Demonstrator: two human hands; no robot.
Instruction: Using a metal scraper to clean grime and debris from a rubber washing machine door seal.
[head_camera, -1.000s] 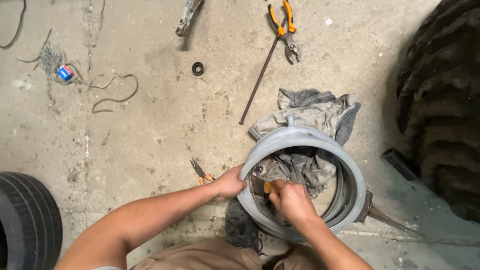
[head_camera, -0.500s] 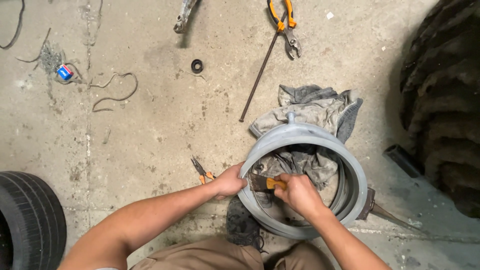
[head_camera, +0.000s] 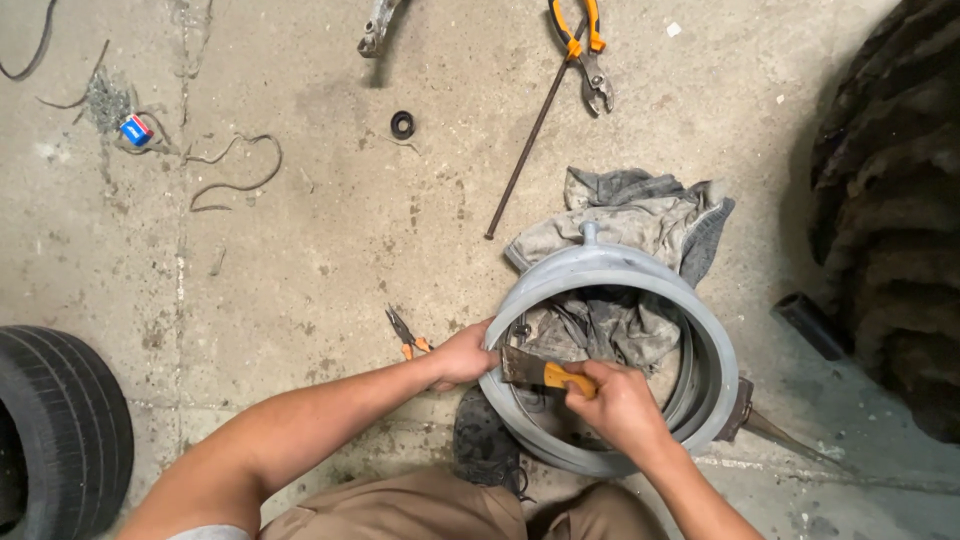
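Since a second ago, your right hand (head_camera: 622, 403) has carried the yellow-handled scraper (head_camera: 540, 372) leftward, so its blade now meets the inner wall of the grey rim (head_camera: 700, 310) just beside your left hand (head_camera: 466, 354). Your right fingers are clamped on the handle; your left fingers curl over the rim's edge. Small pliers (head_camera: 408, 334) lie just left of them.

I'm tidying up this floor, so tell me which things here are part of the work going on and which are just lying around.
In use:
grey rim, steadied by the left hand
scraper with a yellow handle, held by the right hand
rag under the rim

Lying about:
orange pliers
thin rod
small pliers
black ring
tyre
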